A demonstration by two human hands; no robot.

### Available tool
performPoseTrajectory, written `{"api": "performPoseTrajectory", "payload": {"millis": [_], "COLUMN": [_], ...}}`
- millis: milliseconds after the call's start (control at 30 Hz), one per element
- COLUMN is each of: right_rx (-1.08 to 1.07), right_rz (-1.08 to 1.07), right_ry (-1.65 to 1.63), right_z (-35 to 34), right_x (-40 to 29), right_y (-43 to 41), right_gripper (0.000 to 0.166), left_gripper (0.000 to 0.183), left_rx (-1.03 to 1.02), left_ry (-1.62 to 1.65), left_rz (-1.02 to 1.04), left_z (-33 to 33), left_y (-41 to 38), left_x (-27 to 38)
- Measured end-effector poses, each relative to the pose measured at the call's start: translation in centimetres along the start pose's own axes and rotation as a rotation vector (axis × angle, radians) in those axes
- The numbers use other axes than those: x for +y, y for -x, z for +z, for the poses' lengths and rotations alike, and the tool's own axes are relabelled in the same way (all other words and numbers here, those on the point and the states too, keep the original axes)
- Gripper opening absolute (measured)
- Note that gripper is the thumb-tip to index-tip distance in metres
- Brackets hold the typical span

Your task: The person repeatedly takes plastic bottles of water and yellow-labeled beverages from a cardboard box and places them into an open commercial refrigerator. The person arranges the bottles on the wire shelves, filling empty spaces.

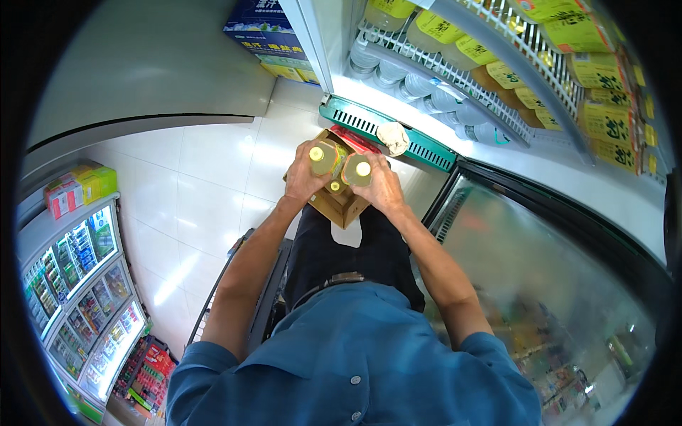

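Observation:
My left hand [305, 173] grips a large drink bottle [325, 158] with a yellow cap. In my right hand [384, 182] is a second bottle [358, 171] of the same kind, its cap also yellow. Both are over an open cardboard box [344, 210] in front of my legs. Between them, lower down, shows the yellow cap of a third bottle [335, 186]. How deep the held bottles sit in the box I cannot tell.
A crumpled cream cloth [393, 138] lies on the cooler's green vented sill [349, 113]. Bottles with yellow labels [437, 27] fill wire shelves above. The glass door [533, 266] stands open at right. A wire cart [213, 298] is beside my left leg.

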State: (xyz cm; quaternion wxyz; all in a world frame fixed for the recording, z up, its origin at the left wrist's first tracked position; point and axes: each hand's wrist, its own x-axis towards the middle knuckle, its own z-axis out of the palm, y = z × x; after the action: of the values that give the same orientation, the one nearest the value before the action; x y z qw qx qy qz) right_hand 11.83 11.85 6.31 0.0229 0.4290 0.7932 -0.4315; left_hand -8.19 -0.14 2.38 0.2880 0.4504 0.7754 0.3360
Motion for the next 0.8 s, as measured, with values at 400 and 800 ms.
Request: {"api": "performPoseTrajectory", "payload": {"millis": [400, 800], "right_rx": [-0.051, 0.07], "right_rz": [0.098, 0.145], "right_ry": [0.113, 0.087], "right_z": [9.9, 14.1], "right_x": [8.7, 10.7], "right_y": [-2.8, -1.8], "right_gripper": [0.086, 0.08], "left_gripper": [0.091, 0.076], "left_rx": [-0.029, -0.129], "left_ry": [-0.012, -0.109], "left_rz": [-0.116, -0.362], "left_z": [7.5, 12.4], "left_y": [0.5, -0.2], "left_x": [-10.9, -16.6]}}
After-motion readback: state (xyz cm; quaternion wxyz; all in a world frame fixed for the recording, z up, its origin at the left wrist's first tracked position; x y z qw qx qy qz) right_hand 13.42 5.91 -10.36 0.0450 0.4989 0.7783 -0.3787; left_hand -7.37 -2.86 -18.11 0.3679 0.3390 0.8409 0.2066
